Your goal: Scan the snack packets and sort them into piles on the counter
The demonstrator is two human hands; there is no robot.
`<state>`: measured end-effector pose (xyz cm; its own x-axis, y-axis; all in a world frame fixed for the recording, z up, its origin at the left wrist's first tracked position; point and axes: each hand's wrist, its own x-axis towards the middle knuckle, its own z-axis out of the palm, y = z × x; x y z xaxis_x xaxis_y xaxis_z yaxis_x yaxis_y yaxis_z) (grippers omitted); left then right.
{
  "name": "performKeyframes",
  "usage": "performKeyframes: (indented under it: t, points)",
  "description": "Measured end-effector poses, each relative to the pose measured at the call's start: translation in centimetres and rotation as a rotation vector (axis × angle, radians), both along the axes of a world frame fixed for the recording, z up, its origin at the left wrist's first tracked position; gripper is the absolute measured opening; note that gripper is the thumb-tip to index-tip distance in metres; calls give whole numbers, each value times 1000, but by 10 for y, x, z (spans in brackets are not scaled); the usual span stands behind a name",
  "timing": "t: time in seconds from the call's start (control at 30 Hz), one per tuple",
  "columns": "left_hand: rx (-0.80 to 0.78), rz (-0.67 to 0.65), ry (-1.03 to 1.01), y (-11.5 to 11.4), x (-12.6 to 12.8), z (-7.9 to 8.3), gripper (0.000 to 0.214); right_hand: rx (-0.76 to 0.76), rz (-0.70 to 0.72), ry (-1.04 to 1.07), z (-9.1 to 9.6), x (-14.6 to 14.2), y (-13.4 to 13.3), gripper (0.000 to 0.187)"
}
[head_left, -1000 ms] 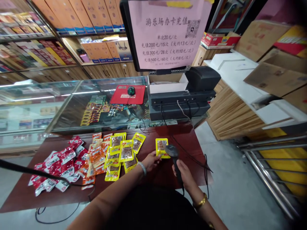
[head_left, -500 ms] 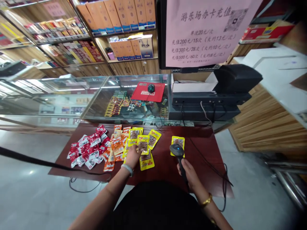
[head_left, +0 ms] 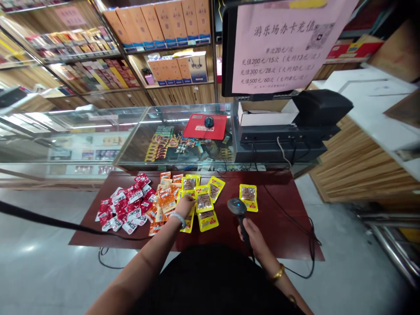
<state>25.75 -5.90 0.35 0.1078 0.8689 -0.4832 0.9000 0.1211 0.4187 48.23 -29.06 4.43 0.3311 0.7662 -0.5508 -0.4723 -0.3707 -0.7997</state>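
Observation:
My left hand [head_left: 185, 205] rests on the pile of yellow snack packets [head_left: 203, 202] on the dark red table [head_left: 282, 223], fingers closed on the edge of one yellow packet. My right hand [head_left: 251, 234] grips the handle of a black barcode scanner [head_left: 238, 209], whose head points toward the pile. A single yellow packet [head_left: 248, 197] lies apart to the right of the scanner. Orange packets [head_left: 164, 203] and red packets [head_left: 123, 208] lie further left on the table.
A glass display counter [head_left: 144, 131] stands behind the table, with a red mouse pad and mouse [head_left: 206, 124] and a black register with printer [head_left: 295, 127]. A pink notice [head_left: 288, 39] hangs above. Cables [head_left: 305, 245] trail over the table's right side. Shelves of boxes line the back.
My left hand let go of the single yellow packet on the right and moved left onto the yellow pile. The scanner shifted slightly left. The view swung and pulled back.

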Motion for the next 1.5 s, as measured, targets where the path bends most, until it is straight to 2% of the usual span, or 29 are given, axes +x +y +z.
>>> performKeyframes:
  t: [0.1,0.23,0.33,0.47,0.63,0.77,0.9,1.07,1.17,1.3,1.43,1.5]
  points:
    - [52,-118,94,6,3,8,35,-16,-7,1,-2,-9,-4,52]
    - [-58,-221,185,13,22,9,43,-1,5,13,-4,-20,-5,52]
    - [-42,-264,192,13,32,5,45,-5,21,10,-1,-27,-4,54]
    - [26,-313,134,10,28,4,36,-18,59,3,-1,-34,-5,53]
    - [56,-263,-42,8,12,9,28,-8,136,16,-6,-40,-8,57]
    - [69,-127,-269,2,14,10,29,51,213,14,-1,-45,-4,54]
    - [-3,-21,-462,-8,36,9,29,76,225,35,6,-46,1,57]
    - [-188,65,-720,-24,70,11,26,63,159,69,4,-38,-3,61]
    - [-238,104,-766,-30,87,9,25,46,105,85,1,-31,-9,61]
    - [-243,37,-701,-37,118,-2,32,13,20,90,-5,-24,-17,60]
    - [-374,-79,-712,-46,155,-10,30,-3,-51,78,-10,-18,-24,56]
    - [-417,-173,-621,-45,163,-11,26,-13,-77,69,-10,-15,-27,56]
